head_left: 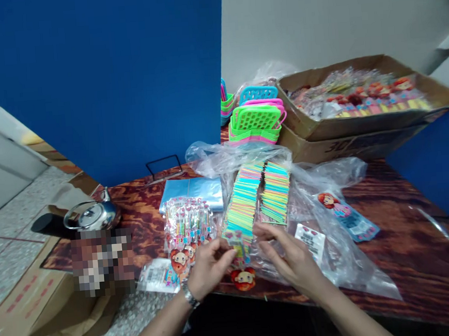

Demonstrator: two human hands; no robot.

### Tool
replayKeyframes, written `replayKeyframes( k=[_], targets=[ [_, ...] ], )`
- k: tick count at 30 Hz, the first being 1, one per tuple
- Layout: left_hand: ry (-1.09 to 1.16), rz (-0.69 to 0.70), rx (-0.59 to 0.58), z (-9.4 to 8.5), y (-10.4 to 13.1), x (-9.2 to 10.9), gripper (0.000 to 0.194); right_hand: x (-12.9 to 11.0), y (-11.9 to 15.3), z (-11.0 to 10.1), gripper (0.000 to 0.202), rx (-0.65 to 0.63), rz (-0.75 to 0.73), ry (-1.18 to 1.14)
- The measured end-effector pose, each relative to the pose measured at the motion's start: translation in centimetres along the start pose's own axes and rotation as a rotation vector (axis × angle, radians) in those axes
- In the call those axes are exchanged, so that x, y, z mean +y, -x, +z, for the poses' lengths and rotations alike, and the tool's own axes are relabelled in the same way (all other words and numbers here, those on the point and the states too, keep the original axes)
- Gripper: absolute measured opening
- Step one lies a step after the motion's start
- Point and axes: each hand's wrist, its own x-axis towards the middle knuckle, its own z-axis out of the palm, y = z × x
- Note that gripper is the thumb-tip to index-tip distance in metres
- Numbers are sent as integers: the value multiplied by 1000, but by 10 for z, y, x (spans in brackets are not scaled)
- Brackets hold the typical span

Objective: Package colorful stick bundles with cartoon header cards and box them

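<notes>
My left hand (pixel 212 266), with a metal watch on its wrist, pinches the side of a small clear printed packet (pixel 240 259). The packet shows a red-haired cartoon figure at its lower end and yellow and green pieces inside. Just right of it my right hand (pixel 292 258) has its fingers stretched out and apart, with nothing visible in them. Beyond both hands lie two rows of thin coloured sticks (pixel 244 195) on clear plastic. A pile of filled packets (pixel 188 222) sits left of the sticks, with a blue plastic stack (pixel 191 191) behind it.
Stacked coloured plastic baskets (pixel 257 118) stand at the back beside an open cardboard box (pixel 361 126) of wrapped dolls. Crumpled clear plastic (pixel 365 276) and a blue doll packet (pixel 348 218) lie right. At left are a metal kettle (pixel 92 218) and a brown carton (pixel 36 302).
</notes>
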Motion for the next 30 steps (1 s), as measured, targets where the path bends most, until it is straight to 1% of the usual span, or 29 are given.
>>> replayKeyframes(
  k=[2, 5, 6, 8, 10, 12, 14, 16, 18, 21, 23, 27, 30],
  targets=[
    [-108, -39, 52, -32, 1, -6, 23, 12, 3, -7, 33, 3, 19, 76],
    [-332, -49, 94, -77, -6, -22, 23, 43, 10, -23, 32, -30, 61, 234],
    [-410, -50, 113, -88, -11, -30, 23, 55, 13, -28, 32, -50, 88, 304],
    [-563, -14, 164, -100, -22, -47, 20, 77, 19, -37, 31, -92, 149, 518],
    [-663, 29, 254, -101, -32, -63, 18, 95, 26, -45, 31, -132, 244, 782],
    [-689, 56, 345, -97, -38, -77, 29, 107, 33, -52, 32, -190, 359, 963],
    [-671, 77, 392, -92, -40, -85, 42, 116, 41, -58, 35, -257, 460, 1012],
    [-641, 82, 395, -91, -40, -89, 49, 124, 47, -62, 38, -310, 516, 983],
    [-610, 60, 387, -91, -39, -90, 50, 131, 52, -64, 36, -323, 533, 926],
    [-580, 2, 373, -91, -37, -88, 52, 141, 54, -66, 25, -268, 514, 838],
    [-570, -37, 367, -90, -36, -87, 54, 145, 53, -66, 21, -249, 478, 818],
    [-558, -92, 376, -89, -36, -85, 56, 146, 48, -67, 23, -268, 433, 873],
    [-549, -90, 395, -89, -37, -83, 55, 144, 47, -70, 28, -287, 416, 907]
  ],
)
